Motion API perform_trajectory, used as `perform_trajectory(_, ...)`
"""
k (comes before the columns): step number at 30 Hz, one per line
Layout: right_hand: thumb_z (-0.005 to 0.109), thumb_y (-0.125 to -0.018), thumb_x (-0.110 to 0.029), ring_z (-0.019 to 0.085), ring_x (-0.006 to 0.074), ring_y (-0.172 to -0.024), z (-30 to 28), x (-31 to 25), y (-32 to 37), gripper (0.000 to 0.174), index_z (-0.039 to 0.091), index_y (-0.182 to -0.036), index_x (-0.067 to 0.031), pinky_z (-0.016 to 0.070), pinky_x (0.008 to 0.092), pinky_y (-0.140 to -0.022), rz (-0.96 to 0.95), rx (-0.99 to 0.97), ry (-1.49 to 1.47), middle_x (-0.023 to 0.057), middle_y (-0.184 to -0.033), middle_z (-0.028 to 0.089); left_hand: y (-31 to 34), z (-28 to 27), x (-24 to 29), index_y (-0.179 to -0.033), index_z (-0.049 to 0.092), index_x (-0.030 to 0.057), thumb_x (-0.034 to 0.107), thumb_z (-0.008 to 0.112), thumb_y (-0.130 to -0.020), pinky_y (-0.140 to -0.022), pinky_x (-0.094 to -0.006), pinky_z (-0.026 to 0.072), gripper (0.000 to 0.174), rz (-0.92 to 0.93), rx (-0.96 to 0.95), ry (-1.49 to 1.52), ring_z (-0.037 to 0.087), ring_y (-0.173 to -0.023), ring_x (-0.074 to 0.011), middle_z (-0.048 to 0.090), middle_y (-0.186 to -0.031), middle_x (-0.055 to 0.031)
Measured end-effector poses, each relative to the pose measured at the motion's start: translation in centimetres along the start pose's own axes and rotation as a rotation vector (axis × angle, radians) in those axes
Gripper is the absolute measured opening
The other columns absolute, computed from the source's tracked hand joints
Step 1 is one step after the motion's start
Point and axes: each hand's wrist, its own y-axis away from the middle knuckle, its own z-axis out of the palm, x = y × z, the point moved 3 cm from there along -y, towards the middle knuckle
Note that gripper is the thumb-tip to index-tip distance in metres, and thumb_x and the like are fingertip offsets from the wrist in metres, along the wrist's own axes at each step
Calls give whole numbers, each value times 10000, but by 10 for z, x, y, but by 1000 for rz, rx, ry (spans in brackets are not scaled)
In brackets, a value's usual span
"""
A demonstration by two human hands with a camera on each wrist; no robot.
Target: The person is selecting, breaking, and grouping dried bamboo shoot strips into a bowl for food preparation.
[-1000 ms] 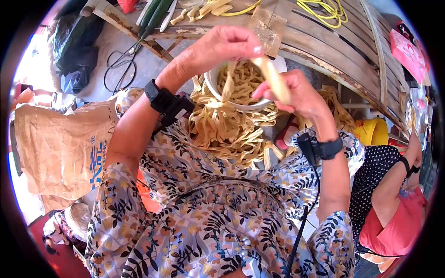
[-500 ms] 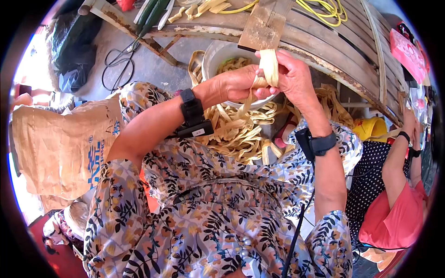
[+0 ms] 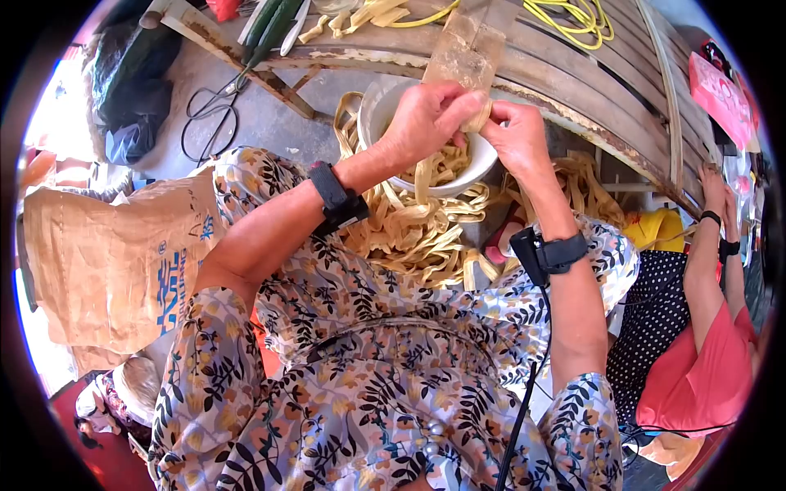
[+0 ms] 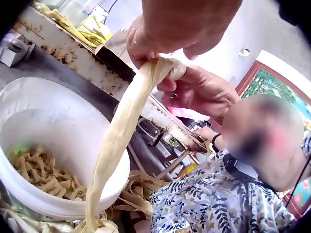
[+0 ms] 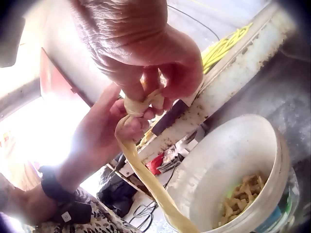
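Note:
Both hands work on one pale yellow strip above a white bucket [image 3: 483, 168]. The left hand [image 3: 426, 123] pinches the strip near its upper end, and the right hand [image 3: 521, 147] pinches the same part from the other side. In the left wrist view the strip [image 4: 121, 124] hangs down from the fingers past the bucket [image 4: 63, 102]. The right wrist view shows a folded loop of strip [image 5: 137, 106] between the fingertips of both hands. Short knotted pieces [image 5: 243, 196] lie inside the bucket. A heap of long strips [image 3: 409, 237] lies beside the bucket.
A slatted bench [image 3: 557, 74] with rusty edges holds a wooden board [image 3: 465, 53], yellow cord [image 3: 573, 20] and dark green cucumber-like items [image 3: 270, 33]. A brown sack [image 3: 115, 262] stands at the left. Another person in red [image 3: 704, 368] sits at the right, near a yellow container [image 3: 655, 227].
The hands have come together from their spread position around the strip. The wide loop seen half a second ago is now smaller between the fingers, and the left hand has moved up.

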Motion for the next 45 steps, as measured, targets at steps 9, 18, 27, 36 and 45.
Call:
perform_trajectory(9, 631, -689, -5, 542, 148, -806, -7, -12, 10, 56, 635, -739, 21, 437, 249, -713, -497, 264, -147, 55, -936, 602, -4, 2, -14, -891, 513, 10, 279, 553, -832, -468, -215, 377, 279, -33, 20, 22, 467, -531, -81, 518, -635, -39)
perform_trajectory(18, 633, -744, -28, 560, 98, -812, -39, 17, -6, 81, 652, -809, 15, 458, 224, -741, -6, 368, -882, 51, -992, 597, 0, 0, -6, -936, 571, -31, 191, 503, -874, -474, -161, 275, 240, -219, -256, 450, 337, -539, -25, 432, -660, 44)
perform_trajectory(27, 650, -763, -154, 541, 44, -675, -8, 1, 7, 247, 605, -968, -24, 447, 161, -533, 154, -182, -600, 33, -780, 607, 4, -8, -24, -896, 559, -31, 147, 484, -882, -416, -141, 241, 194, -431, -476, 737, 310, -481, -14, 457, -653, 35)
perform_trajectory(36, 644, -758, -135, 398, 16, -506, -10, 11, 4, 148, 605, -849, -26, 292, 150, -427, 80, -92, -752, -12, -644, 519, 4, -14, -22, -870, 566, -2, 192, 497, -881, -401, -145, 198, 207, -479, -534, 735, 266, -445, -8, 410, -596, 67)
perform_trajectory(45, 561, -835, -294, 538, 45, -575, -24, 0, 2, 281, 641, -869, -27, 423, 142, -512, 47, 14, -451, 8, -726, 606, 2, -18, -19, -861, 569, 16, 248, 475, -895, -464, -160, 260, 252, -373, -503, 528, 309, -481, -23, 395, -585, 71)
